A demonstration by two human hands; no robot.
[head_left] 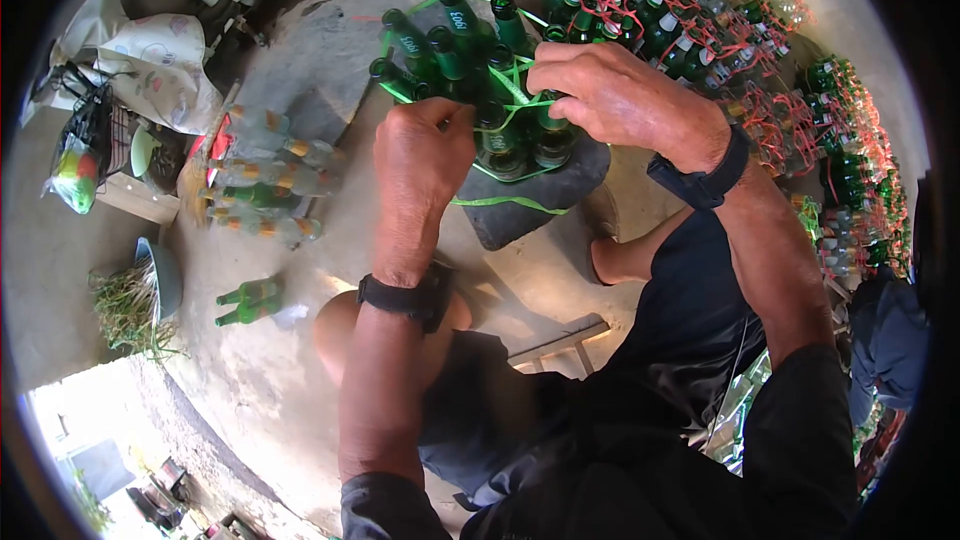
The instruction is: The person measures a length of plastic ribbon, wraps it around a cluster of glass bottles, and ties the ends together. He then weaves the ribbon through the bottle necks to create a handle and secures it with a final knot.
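Note:
A cluster of green glass bottles (448, 52) stands upright on a dark stone slab (515, 215), ringed by bright green plastic strap (515, 92). At the near left side of the cluster, my left hand (425, 145) is closed in a fist, with the strap running towards its fingers. My right hand (625, 95) reaches over the right side, fingers curled and pinching the strap beside the bottle necks. A loose length of strap hangs below the bottles, across the slab. My fingers hide part of the strap and some bottle necks.
Many bottles bundled with red ties (690, 30) crowd the right and back. Several bottles (265, 175) lie on the floor at left, with two green bottles (250, 300) nearer. A broom (195, 175), white sacks (160, 70) and a blue basin (160, 280) line the left.

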